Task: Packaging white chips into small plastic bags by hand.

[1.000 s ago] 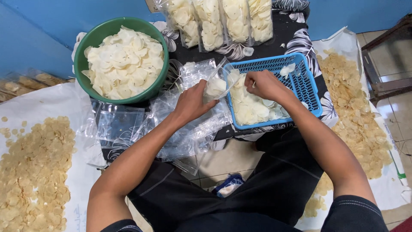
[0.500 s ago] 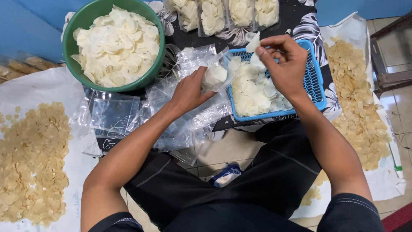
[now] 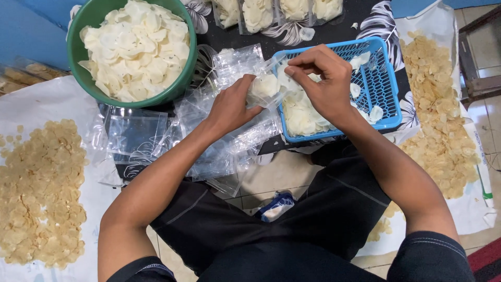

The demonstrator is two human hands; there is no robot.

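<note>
My left hand (image 3: 233, 106) grips a small clear plastic bag (image 3: 264, 86) partly filled with pale white chips, its mouth turned toward the blue basket (image 3: 385, 83). My right hand (image 3: 322, 80) hovers over the basket's left half, fingers pinched together at the bag's mouth, holding white chips. More white chips (image 3: 302, 116) lie in the basket under my right hand. A heap of empty clear bags (image 3: 224, 151) lies beneath my left wrist.
A green bowl (image 3: 78, 78) heaped with white chips stands at the upper left. Filled bags (image 3: 258, 11) line the top edge. Tan chips are spread on white sheets at the left (image 3: 39, 193) and right (image 3: 433, 115). A dark stool (image 3: 477, 68) stands at the far right.
My right hand came down from above the basket with chips and now pinches at the bag's mouth. The left hand kept hold of the bag.
</note>
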